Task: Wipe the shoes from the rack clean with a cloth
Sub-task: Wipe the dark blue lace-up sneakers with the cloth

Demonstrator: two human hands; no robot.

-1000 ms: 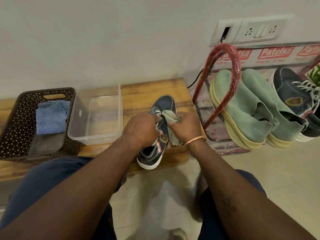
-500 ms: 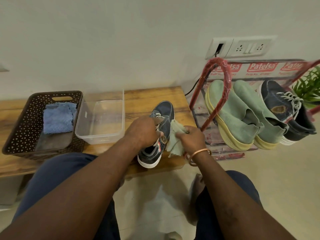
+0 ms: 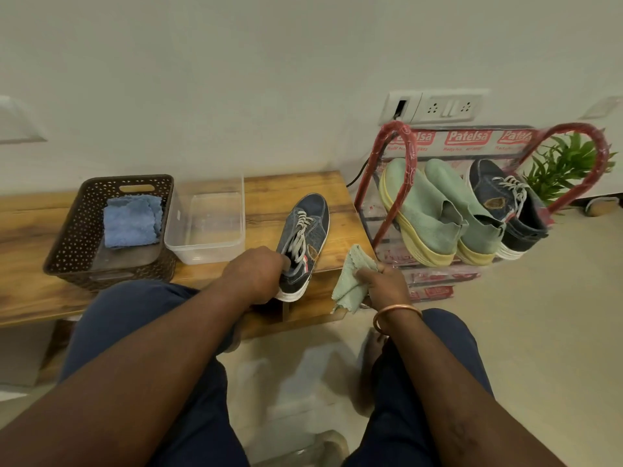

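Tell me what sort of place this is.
Likely a home, perhaps an entryway: a shoe rack against a plain wall, a socket plate above it, a low wooden bench and a plant nearby.

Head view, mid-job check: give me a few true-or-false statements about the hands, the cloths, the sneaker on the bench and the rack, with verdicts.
1. The left hand grips the heel end of the denim sneaker on the wooden bench. True.
2. The green cloth is pressed against that sneaker. False: the right hand holds it to the sneaker's right, clear of it.
3. The blue cloth lies in the clear plastic tub. False: it lies in the brown perforated basket; the tub holds no cloth.
4. The red rack holds a pair of green shoes and a second denim sneaker. True.
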